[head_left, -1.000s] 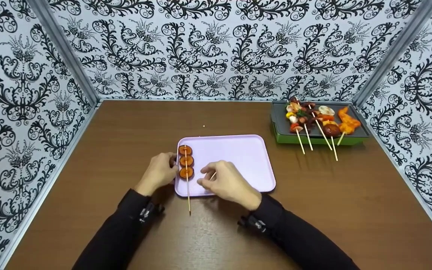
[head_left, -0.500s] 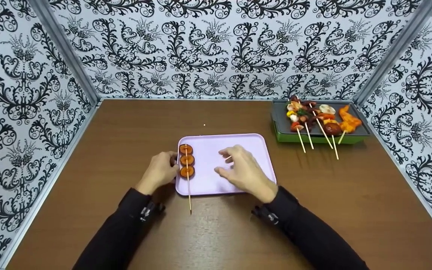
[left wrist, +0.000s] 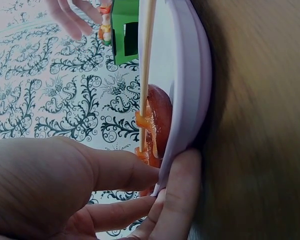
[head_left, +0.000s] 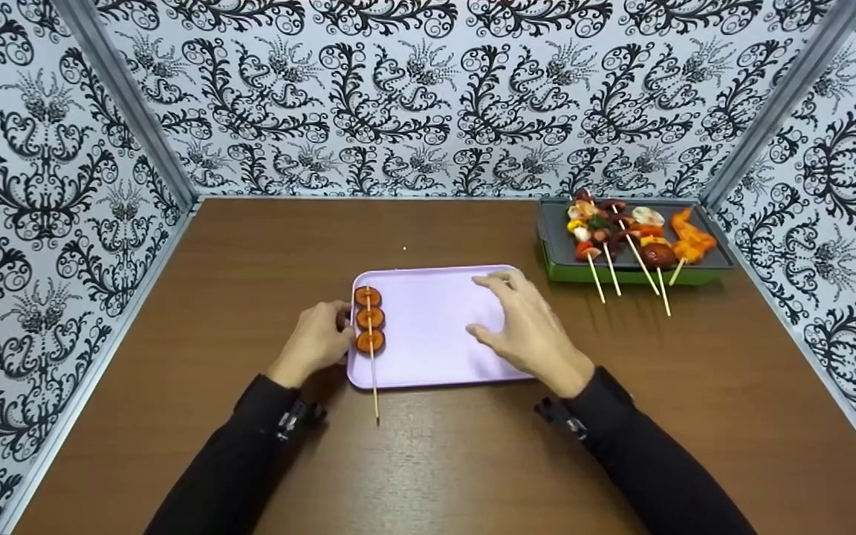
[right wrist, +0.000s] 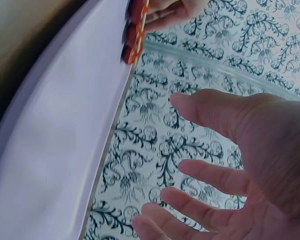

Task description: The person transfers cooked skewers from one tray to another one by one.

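A pale purple tray [head_left: 435, 334] lies on the table. Along its left side rests a skewer [head_left: 369, 319] with three round orange-brown slices, its stick end jutting past the tray's front edge. My left hand [head_left: 314, 338] pinches the tray's left rim between thumb and fingers; the left wrist view shows the rim [left wrist: 190, 90] in that grip, right beside the slices. Over the right part of the tray hovers my right hand [head_left: 528, 327], thumb and fingers spread apart with nothing between them. In the right wrist view its fingers [right wrist: 210, 175] are stretched out and apart.
At the back right stands a green grill [head_left: 636, 275] with a dark top plate. Several skewers of vegetables and meat and an orange wing-shaped piece [head_left: 688, 239] lie on it, sticks pointing forward. A tiny white speck [head_left: 404, 248] is behind the tray. Patterned walls [head_left: 428, 96] enclose the table.
My right hand has moved rightward across the tray, away from the skewer, and its fingers have spread wider. The left hand, tray and skewer stay in place.
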The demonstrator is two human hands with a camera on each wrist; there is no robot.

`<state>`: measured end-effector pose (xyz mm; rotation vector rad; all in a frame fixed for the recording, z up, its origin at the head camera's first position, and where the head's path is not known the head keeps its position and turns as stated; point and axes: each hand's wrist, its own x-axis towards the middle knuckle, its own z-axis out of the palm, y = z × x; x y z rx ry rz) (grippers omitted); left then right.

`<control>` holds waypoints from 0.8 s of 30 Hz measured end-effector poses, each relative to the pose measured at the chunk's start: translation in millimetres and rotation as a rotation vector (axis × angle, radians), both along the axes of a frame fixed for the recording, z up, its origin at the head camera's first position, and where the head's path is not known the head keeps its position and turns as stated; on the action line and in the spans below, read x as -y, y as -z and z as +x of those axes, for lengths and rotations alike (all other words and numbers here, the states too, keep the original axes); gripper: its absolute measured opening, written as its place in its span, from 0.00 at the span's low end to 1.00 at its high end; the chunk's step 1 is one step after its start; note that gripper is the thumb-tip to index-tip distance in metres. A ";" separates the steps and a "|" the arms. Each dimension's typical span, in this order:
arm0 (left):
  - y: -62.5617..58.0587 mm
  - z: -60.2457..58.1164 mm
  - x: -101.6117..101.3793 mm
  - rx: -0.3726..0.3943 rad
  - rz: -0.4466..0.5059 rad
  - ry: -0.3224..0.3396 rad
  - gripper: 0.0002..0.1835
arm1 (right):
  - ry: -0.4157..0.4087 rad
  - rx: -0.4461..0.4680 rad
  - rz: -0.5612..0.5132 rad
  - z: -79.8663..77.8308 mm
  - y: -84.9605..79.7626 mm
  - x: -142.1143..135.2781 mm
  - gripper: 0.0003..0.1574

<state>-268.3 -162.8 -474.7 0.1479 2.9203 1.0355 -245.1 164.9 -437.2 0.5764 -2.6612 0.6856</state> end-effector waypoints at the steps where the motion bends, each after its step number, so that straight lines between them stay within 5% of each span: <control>1: 0.1 0.1 0.2 0.006 0.004 -0.002 0.24 | 0.006 0.003 0.002 -0.2 -0.4 -3.0 0.46; 13: -1.4 2.2 -0.9 0.043 0.042 -0.016 0.24 | 0.133 -0.109 0.104 -6.5 -2.1 -41.6 0.57; 24: 0.0 1.0 -0.2 -0.005 0.028 -0.004 0.21 | 0.298 -0.101 0.200 -12.7 1.3 -87.8 0.70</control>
